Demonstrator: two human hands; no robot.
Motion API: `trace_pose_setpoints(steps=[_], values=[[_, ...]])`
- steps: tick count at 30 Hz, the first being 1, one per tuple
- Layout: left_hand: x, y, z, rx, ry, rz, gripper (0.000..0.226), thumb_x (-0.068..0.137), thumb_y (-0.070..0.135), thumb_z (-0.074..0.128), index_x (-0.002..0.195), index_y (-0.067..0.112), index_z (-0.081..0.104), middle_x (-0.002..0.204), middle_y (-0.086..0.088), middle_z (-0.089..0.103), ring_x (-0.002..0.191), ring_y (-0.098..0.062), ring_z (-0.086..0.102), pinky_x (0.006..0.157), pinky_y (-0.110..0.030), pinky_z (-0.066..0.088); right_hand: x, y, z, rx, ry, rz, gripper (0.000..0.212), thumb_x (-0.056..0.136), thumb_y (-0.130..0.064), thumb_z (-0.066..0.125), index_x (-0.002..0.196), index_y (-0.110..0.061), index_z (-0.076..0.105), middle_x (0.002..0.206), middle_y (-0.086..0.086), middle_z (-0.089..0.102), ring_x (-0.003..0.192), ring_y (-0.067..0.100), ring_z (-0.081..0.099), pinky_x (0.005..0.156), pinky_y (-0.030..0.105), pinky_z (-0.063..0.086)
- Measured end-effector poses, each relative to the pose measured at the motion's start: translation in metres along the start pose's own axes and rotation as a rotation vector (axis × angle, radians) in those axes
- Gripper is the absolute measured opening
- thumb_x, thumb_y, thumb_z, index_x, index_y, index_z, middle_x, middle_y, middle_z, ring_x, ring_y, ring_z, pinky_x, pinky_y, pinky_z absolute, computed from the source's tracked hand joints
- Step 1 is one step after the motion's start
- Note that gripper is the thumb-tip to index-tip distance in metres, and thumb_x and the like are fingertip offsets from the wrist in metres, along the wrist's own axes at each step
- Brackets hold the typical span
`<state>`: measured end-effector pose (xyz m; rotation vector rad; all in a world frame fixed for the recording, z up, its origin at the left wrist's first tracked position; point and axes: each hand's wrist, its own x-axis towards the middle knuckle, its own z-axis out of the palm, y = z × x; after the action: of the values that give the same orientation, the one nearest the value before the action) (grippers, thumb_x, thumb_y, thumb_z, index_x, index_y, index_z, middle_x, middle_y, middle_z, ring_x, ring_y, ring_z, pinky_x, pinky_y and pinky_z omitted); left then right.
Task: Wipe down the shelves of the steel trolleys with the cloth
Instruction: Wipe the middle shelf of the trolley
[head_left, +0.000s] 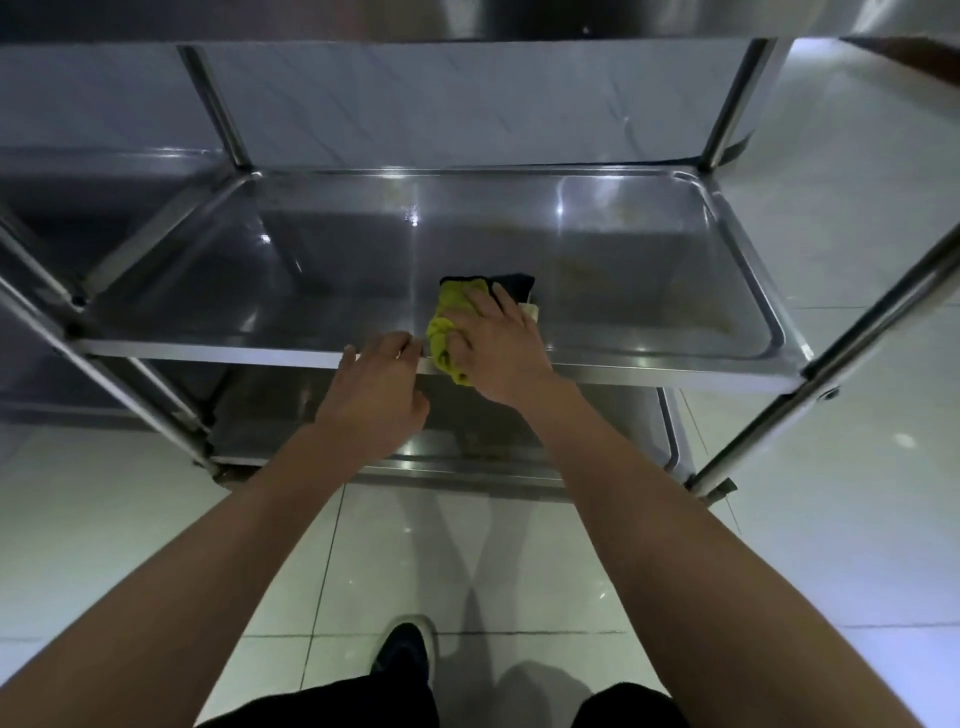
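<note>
From the head camera you're looking down at a shiny steel trolley with tray-style shelves (748, 270), middle shelf front and centre. The right hand (498, 348) is pressing a crumpled yellow-green cloth with a dark patch (452, 317) flat onto that shelf, right at the near rim, roughly 6 o'clock on the tray. Fingers are spread over the cloth with the thumb tucked round its side, so it's grasping the cloth, not just resting on it. The left hand (376, 384) sits just beside it, around 9 o'clock from the cloth, fingers hooked over the front lip of the shelf. There are brownish smudges toward 2 o'clock on the tray. A lower steel shelf (519, 447) shows underneath, and there's a dark shoe (405, 649) on the pale glossy floor tiles (831, 545).
</note>
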<state>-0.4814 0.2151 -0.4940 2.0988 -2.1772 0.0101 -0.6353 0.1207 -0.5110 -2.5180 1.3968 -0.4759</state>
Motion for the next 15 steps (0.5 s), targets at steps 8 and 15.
trace_pose_setpoints(steps=[8,15], values=[[0.006,0.01,0.008,0.031,0.064,0.0,0.047,0.082,0.03,0.064,0.124,0.009,0.06,0.122,-0.01,0.058,0.108,-0.034,0.059,0.098,-0.053,0.046,-0.011,0.039,-0.022,-0.059,-0.042,0.013,0.04,0.103,-0.039,0.038,0.14,-0.034,0.05,0.163,-0.006,0.02,0.151,0.024,0.012,0.115,0.045,0.025],[0.014,0.027,0.005,0.118,0.001,-0.061,0.051,0.088,0.043,0.054,0.131,0.015,0.053,0.129,-0.007,0.053,0.118,-0.028,0.055,0.108,-0.056,0.038,-0.059,0.12,-0.072,-0.058,0.011,0.202,0.046,0.1,-0.029,0.042,0.146,-0.025,0.046,0.162,0.0,0.025,0.151,0.028,0.015,0.119,0.047,0.024]])
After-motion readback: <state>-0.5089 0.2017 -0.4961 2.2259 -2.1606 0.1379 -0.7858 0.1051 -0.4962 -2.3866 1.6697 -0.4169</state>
